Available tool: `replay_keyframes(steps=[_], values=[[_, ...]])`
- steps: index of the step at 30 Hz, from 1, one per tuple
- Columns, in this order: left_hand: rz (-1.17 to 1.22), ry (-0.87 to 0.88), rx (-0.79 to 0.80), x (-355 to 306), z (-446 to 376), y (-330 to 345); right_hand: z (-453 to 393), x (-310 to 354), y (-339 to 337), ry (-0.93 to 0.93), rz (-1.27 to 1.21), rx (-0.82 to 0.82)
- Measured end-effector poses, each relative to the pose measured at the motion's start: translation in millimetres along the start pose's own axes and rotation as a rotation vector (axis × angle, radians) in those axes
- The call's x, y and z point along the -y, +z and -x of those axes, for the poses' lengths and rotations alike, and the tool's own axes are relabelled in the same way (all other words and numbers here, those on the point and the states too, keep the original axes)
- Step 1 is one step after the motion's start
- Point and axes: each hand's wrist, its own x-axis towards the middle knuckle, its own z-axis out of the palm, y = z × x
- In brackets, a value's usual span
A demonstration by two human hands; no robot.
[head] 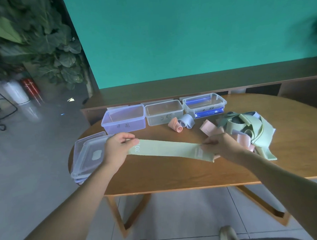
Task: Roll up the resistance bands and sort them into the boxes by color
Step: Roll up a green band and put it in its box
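A light green resistance band (166,149) marked "30" lies stretched flat across the wooden table (175,176). My left hand (117,149) pinches its left end and my right hand (221,144) pinches its right end. A pile of green, pink and lilac bands (250,129) sits to the right. A rolled pink band (175,125) and a rolled lilac band (186,120) stand in front of the boxes. Three clear boxes line the back: a lilac-tinted one (123,119), a clear one (164,112), and one with blue clips (204,105).
Stacked clear lids (89,154) lie at the table's left edge. A low wooden shelf (189,89) runs behind the table under a teal wall. Plants and a fire extinguisher (30,88) stand at the far left on the floor.
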Motion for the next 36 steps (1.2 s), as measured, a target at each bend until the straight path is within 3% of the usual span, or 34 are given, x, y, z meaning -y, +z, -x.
replay_keyframes(steps=[5,11,15,21,24,28,31,36], values=[[-0.002,-0.054,0.084,0,-17,-6,9,-3,1,0.147,-0.124,0.088],[0.121,-0.106,0.29,5,-55,5,-8,-25,22,0.176,-0.218,0.076],[0.023,-0.049,0.203,10,-87,26,-19,-27,48,0.165,-0.373,0.043],[-0.157,0.069,0.118,13,-136,74,-34,-30,89,0.074,-0.418,-0.003],[-0.207,0.109,0.119,15,-147,98,-30,-29,99,0.014,-0.192,-0.061],[-0.256,0.13,0.104,23,-144,117,-21,-38,99,-0.132,0.221,-0.28],[-0.2,0.135,-0.003,31,-127,122,-15,-43,94,-0.128,0.237,-0.349],[-0.18,0.186,-0.125,56,-60,119,-1,-38,88,-0.114,0.243,-0.252]])
